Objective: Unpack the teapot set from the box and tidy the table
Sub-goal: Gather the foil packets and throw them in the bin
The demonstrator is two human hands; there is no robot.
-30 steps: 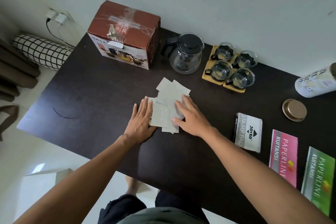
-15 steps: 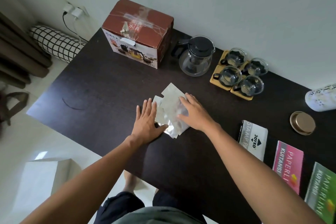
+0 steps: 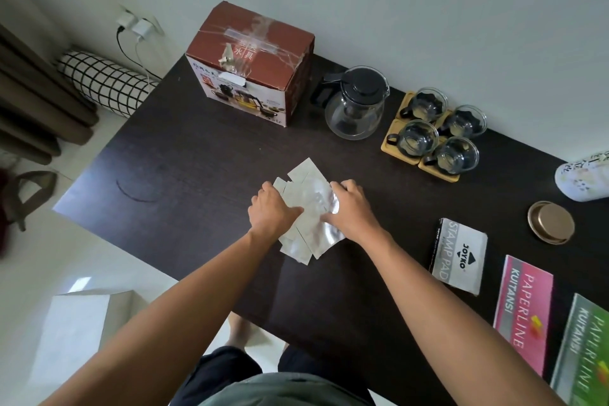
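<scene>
A pile of thin plastic wrapping bags [image 3: 309,204] lies mid-table on the dark table [image 3: 184,168]. My left hand [image 3: 270,211] curls its fingers onto the pile's left side. My right hand [image 3: 349,208] grips the right side, bunching the bags between both hands. The brown teapot box [image 3: 250,63] stands closed at the back. To its right stands a glass teapot [image 3: 356,105] with a black lid. Further right, several glass cups [image 3: 441,132] sit on wooden coasters.
A stamp pad box [image 3: 459,255], a pink receipt book [image 3: 524,310] and a green one [image 3: 583,353] lie at the right. A gold lid [image 3: 551,222] and a white bottle [image 3: 583,178] lie beyond. A white bag [image 3: 75,336] sits on the floor left.
Both hands went from flat on the spread bags to curled, pulling the bags together into a tighter bunch. The camera moved closer.
</scene>
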